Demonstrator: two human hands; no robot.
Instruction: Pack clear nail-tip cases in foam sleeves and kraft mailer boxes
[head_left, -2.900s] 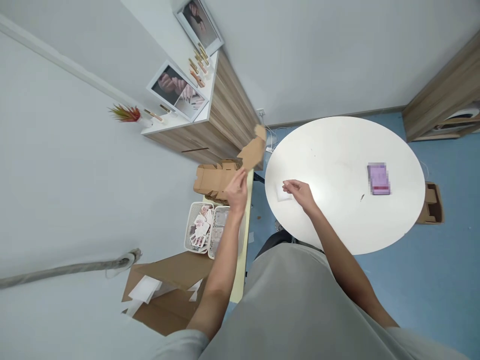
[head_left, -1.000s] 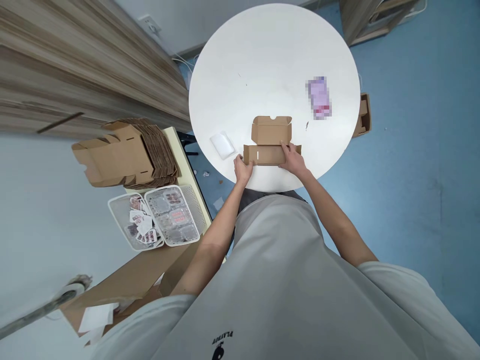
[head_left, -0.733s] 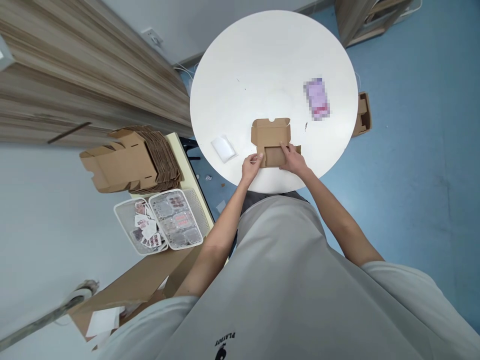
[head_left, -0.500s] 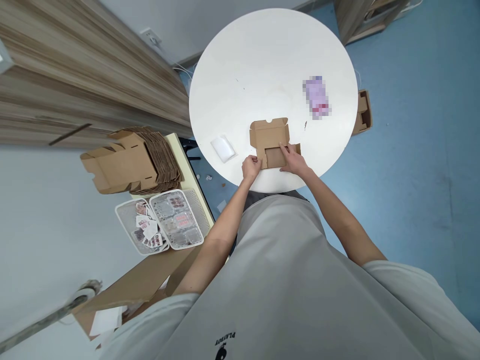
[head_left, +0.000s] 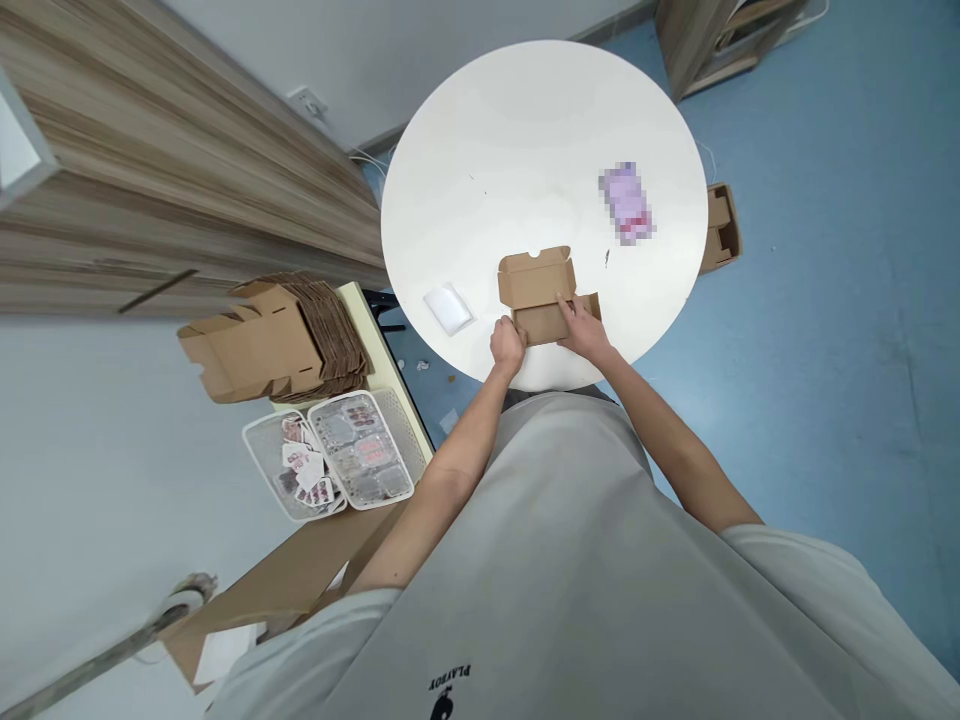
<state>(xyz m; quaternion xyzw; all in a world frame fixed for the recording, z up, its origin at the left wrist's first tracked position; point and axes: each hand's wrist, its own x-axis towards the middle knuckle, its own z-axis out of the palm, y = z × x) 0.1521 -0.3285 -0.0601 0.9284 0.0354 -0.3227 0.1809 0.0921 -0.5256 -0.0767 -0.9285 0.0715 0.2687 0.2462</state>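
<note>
As 2 hands (head_left: 508,345) (head_left: 585,330) hold it, the box (head_left: 535,284) gapes.

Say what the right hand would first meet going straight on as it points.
Likely the open lid of the cardboard box; the right hand, touching that box, points toward the lid. Depth is unclear.

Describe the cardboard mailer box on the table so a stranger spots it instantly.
On the white table, at the near edge, the left grip and right grip flank the cardboard mailer box, its notched flap pointing far-side. Unlike the cardboard blanks stacked at left, it is the only brown box on that table.
</note>
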